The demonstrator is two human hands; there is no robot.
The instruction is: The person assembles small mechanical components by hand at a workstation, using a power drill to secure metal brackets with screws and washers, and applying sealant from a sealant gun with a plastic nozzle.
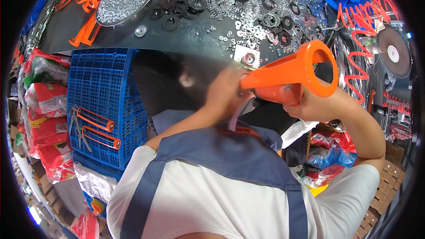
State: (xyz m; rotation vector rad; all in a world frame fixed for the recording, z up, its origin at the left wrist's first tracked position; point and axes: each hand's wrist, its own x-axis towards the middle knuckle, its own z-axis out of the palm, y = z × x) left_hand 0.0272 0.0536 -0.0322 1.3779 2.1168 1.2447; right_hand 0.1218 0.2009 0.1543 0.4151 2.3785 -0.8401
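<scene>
An orange caulking gun frame (274, 71), with a wide ring at one end, is held tilted in front of me at the table's edge. My right hand (316, 106) is closed around its underside near the ring; some of the fingers are hidden behind it. At the narrow end is my left hand (223, 86), smeared by motion, so its grip does not show. Just beyond that end, a square metal fixture (246, 56) with a round centre sits on the table edge.
Small nuts, springs, and black rings (170, 22) are spread over the dark table (110, 37). A round dish of small metal parts (126, 2) stands among orange frames (90, 31). Blue crates (99, 88) are at left; a red coiled hose (354, 57) hangs at right.
</scene>
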